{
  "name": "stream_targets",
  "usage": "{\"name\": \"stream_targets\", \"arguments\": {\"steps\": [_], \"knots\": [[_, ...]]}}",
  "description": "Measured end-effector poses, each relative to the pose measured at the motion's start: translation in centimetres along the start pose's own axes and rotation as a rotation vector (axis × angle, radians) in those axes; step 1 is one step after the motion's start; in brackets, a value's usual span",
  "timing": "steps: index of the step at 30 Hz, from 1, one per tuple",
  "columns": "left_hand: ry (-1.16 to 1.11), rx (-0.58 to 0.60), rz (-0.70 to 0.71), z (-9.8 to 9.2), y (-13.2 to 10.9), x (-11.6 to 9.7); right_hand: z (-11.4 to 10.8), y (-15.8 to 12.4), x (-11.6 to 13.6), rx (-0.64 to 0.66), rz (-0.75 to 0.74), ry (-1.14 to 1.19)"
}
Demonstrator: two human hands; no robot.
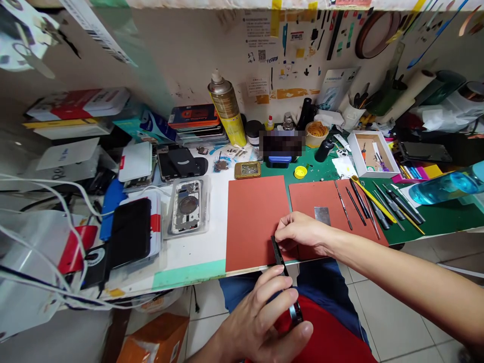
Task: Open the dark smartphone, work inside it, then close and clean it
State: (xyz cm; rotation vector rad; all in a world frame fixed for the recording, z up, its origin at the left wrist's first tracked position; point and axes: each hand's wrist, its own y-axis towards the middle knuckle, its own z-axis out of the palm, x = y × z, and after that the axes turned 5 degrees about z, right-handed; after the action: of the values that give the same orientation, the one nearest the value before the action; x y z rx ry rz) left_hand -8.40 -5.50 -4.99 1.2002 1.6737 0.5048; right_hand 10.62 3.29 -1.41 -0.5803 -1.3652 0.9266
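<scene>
Left hand [260, 312]: we hold the dark smartphone [279, 254] edge-on
Right hand [298, 232]: at its far end, grip we cannot tell
Red mats [255, 212]: beneath our right hand

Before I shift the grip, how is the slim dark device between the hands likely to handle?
The slim dark device is probably stiff, since it looks straight between the left hand and right hand. Its narrow profile suggests it could tip if stood on edge. Its shiny lower end hints at a slippery surface.
</scene>
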Motion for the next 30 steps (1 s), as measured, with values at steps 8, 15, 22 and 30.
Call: {"name": "stream_targets", "arguments": {"steps": [8,15,22,30], "knots": [[0.066,-0.007,0.049,-0.5,0.7,1.8,-0.5,-3.6,-0.4,-0.254,-0.371,-0.161],[-0.085,-0.028,-0.033,-1.1,1.6,3.1,-0.7,-9.9,-6.5,-0.144,-1.033,-0.56],[-0.175,0.044,-0.072,-1.4,2.4,3.3,-1.3,-8.3,-6.4,-0.114,-1.019,-0.671],[-0.175,0.052,-0.077,-1.5,2.7,3.5,-1.8,-7.6,-5.6,-0.131,-1.078,-0.644]]}}
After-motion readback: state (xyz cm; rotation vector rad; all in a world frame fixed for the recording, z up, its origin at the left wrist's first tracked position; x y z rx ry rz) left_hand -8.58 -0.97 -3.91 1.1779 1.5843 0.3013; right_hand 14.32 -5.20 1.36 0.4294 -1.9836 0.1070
